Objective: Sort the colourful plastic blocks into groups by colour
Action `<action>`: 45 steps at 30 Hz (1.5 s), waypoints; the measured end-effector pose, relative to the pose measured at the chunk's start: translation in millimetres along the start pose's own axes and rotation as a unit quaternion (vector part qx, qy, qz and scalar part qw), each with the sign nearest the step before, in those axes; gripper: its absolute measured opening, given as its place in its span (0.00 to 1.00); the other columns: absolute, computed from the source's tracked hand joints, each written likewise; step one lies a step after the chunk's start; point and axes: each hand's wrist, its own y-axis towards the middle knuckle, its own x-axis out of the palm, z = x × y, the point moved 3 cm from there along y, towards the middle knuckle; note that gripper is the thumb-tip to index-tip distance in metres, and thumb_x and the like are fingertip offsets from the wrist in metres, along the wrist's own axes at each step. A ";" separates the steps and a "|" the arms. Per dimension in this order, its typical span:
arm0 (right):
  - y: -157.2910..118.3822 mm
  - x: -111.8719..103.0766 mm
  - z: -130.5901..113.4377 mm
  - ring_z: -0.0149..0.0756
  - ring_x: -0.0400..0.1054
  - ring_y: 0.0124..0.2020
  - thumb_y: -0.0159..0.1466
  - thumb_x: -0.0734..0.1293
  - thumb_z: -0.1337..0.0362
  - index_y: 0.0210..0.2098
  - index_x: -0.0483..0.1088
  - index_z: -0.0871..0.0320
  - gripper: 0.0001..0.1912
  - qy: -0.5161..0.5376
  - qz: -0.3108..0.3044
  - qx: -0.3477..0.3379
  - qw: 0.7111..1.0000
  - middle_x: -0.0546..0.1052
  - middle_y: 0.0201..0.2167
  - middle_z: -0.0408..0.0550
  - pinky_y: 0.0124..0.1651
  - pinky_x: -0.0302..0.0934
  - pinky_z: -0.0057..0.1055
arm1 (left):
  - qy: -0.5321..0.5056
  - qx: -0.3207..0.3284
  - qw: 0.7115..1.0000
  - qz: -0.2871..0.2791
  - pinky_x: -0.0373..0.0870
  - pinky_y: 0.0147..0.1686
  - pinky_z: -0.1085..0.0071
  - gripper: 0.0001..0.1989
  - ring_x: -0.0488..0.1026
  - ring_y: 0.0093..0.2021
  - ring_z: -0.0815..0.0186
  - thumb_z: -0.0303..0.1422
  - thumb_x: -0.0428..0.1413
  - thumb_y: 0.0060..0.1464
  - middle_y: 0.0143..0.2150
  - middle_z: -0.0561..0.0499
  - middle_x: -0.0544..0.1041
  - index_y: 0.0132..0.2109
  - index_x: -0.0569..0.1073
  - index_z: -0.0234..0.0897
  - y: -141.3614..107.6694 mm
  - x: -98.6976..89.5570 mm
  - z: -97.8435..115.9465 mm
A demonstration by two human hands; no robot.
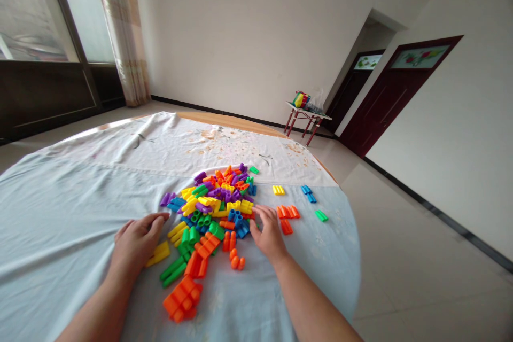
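Observation:
A pile of bullet-shaped plastic building blocks in orange, yellow, green, blue and purple lies in front of me. My left hand rests on the cloth at the pile's left side, with thumb and forefinger apart. A yellow block lies beside its thumb, partly hidden by the hand. On the right edge, my right hand reaches in with fingers spread, its fingertips at yellow and orange blocks; I cannot tell whether they touch. Nearer to me are joined orange blocks and a green block.
Right of the pile lie orange blocks, a yellow block, blue blocks and a green block. A pale blue, flowered cloth covers the round table. Behind stands a small table with bags.

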 end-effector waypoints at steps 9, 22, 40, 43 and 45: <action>8.5 -7.5 -43.9 0.41 0.59 0.55 0.60 0.63 0.67 0.53 0.65 0.57 0.20 0.065 -0.053 -0.097 0.992 0.71 0.50 0.51 0.58 0.56 0.43 | 0.001 -0.005 1.000 -0.010 0.56 0.55 0.60 0.21 0.70 0.47 0.60 0.42 0.41 0.55 0.40 0.52 0.80 0.44 0.76 0.45 -2.6 -2.0 2.4; 21.9 16.2 -84.9 0.40 0.65 0.44 0.58 0.68 0.63 0.42 0.72 0.52 0.11 -0.019 -0.196 -0.078 0.977 0.78 0.36 0.45 0.50 0.54 0.41 | 0.018 -0.013 1.000 -0.016 0.60 0.50 0.62 0.22 0.70 0.47 0.58 0.42 0.41 0.55 0.40 0.51 0.80 0.45 0.76 0.44 0.9 -5.3 3.1; 0.5 -28.1 -21.2 0.37 0.73 0.40 0.60 0.63 0.65 0.47 0.68 0.60 0.15 0.277 -0.083 0.206 0.935 0.77 0.37 0.50 0.44 0.68 0.35 | 0.015 -0.022 0.999 -0.025 0.59 0.51 0.63 0.22 0.69 0.48 0.58 0.42 0.41 0.55 0.41 0.51 0.79 0.47 0.76 0.42 -1.7 -6.6 6.2; -6.9 -37.3 -10.6 0.37 0.73 0.39 0.60 0.63 0.65 0.46 0.68 0.61 0.15 0.256 -0.070 0.216 0.940 0.77 0.37 0.51 0.44 0.68 0.36 | 0.016 -0.023 0.999 -0.027 0.61 0.49 0.63 0.23 0.70 0.47 0.58 0.42 0.41 0.55 0.39 0.51 0.80 0.47 0.75 0.43 0.1 -5.7 4.6; -10.6 -42.2 -8.3 0.37 0.73 0.39 0.59 0.63 0.65 0.46 0.69 0.60 0.15 0.230 -0.056 0.216 0.947 0.77 0.37 0.51 0.44 0.69 0.35 | 0.020 -0.029 0.999 -0.023 0.61 0.48 0.63 0.23 0.70 0.45 0.58 0.42 0.40 0.55 0.37 0.51 0.80 0.47 0.76 0.44 1.9 -5.4 2.9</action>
